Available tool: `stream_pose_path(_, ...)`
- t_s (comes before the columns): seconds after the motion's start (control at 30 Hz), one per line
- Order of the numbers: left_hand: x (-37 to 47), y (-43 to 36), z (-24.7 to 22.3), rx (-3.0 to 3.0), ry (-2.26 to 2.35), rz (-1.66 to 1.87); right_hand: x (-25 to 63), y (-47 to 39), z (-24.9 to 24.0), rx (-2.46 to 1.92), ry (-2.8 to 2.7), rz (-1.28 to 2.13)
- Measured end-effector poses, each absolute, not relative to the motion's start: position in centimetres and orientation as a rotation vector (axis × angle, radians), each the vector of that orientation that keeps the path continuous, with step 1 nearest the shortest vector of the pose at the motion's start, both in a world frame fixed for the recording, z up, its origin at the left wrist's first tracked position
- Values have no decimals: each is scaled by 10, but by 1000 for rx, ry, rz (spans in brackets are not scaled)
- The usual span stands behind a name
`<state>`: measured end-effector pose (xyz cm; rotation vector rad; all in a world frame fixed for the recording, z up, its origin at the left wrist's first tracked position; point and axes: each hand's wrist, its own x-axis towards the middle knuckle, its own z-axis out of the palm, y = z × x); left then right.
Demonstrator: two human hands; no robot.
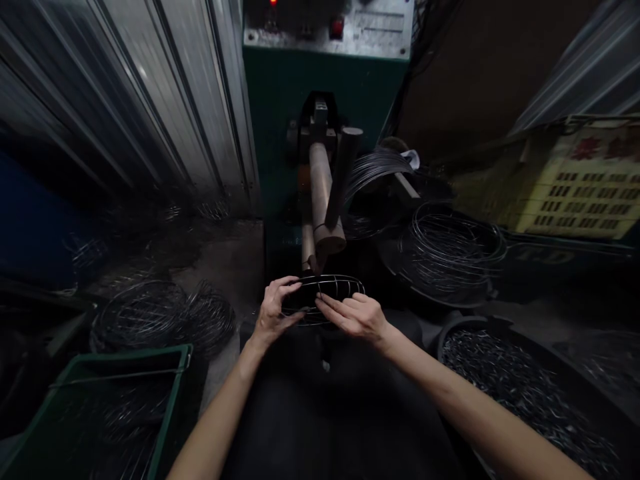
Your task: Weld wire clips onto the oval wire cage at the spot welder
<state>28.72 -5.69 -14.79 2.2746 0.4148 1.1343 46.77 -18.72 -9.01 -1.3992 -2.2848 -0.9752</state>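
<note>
A round wire frame (336, 288), made of thin rings joined by short cross wires, is held between my two hands. My left hand (274, 310) grips its left side, with the thumb below and the fingers over the upper ring. On the right side my right hand (356, 315) is closed on the frame, its index finger pointing in toward a cross wire. Just above and behind the frame are the electrode arms (323, 200) of a green machine (280, 87). Whether the frame touches the lower tip is hard to tell in the dark.
Right of the machine lie a bundle of bent wires (375, 170) and a tub of wire rings (450, 247). A black tub (450, 327) of short metal pieces sits nearer. At left are wire frames (145, 313) and a green crate (173, 393). A yellow crate (530, 213) stands far right.
</note>
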Motion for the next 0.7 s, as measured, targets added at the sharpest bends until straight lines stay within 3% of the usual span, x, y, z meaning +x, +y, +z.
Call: stream_pose_path(0.7,290,-60,-150,2345,437,1163,465,-190,-92,-1433,-2267,-986)
